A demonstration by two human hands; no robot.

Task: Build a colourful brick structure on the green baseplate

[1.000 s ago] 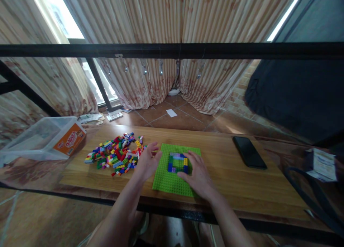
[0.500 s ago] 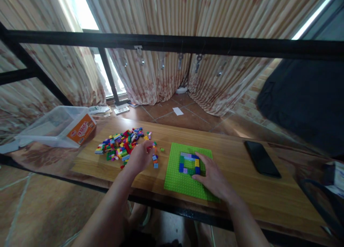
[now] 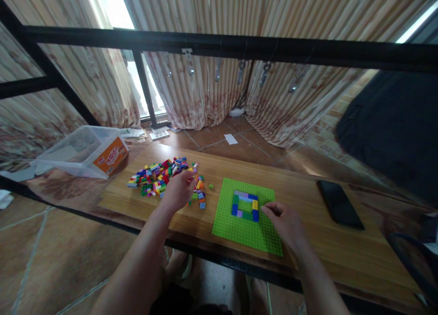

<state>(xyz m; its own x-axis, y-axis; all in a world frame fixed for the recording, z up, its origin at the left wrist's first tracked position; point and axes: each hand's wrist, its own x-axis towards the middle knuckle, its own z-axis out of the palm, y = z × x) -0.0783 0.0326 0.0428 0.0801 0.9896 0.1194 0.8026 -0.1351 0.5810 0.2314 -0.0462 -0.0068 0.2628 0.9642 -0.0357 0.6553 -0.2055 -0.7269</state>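
Note:
A green baseplate (image 3: 227, 223) lies on the wooden tabletop, carrying a square ring of toy bricks (image 3: 236, 210) in blue, green, yellow and lilac with an open middle. Just right of the ring, above the plate, is my right hand (image 3: 284, 221); its fingertips are drawn together, and anything between them is too small to make out. My left hand (image 3: 178, 191) hovers at the right side of a heap of loose bricks (image 3: 150, 178). Its fingers are curled toward the thumb, hiding whatever they may hold. A small green brick (image 3: 211, 186) lies between heap and plate.
A black phone (image 3: 340, 204) rests on the table's right part. At the left stands a clear plastic bin (image 3: 82, 150) with an orange label. A black metal bar (image 3: 219, 43) crosses beyond the table, with curtains (image 3: 205, 91) behind it.
My right hand has come off the brick ring and moved slightly right, its spread fingers now brought together. My left hand stays by the heap. The whole view has shifted a little.

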